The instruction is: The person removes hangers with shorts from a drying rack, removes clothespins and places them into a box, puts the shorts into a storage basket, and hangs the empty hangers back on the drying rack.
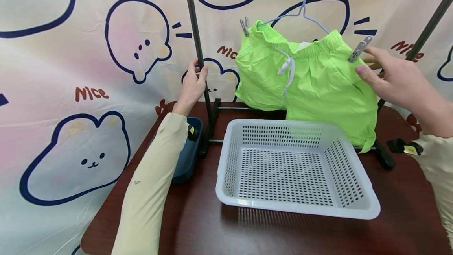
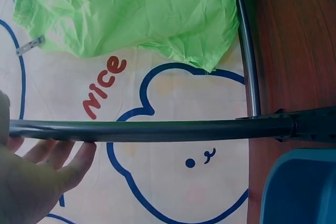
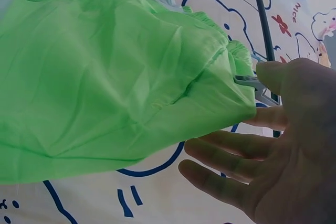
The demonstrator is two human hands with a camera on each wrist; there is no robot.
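Your left hand (image 1: 191, 87) is holding a black rack post (image 1: 195, 30), its fingers curling around it. Your right hand (image 1: 403, 78) is hovering, fingers wide apart, just beside a grey clip (image 1: 360, 48) on lime-green shorts (image 1: 318, 82), which are hanging from a blue hanger (image 1: 303, 9) behind a white basket (image 1: 297, 211).

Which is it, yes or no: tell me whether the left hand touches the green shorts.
No, the left hand is on the black post, and the green shorts hang apart from it.
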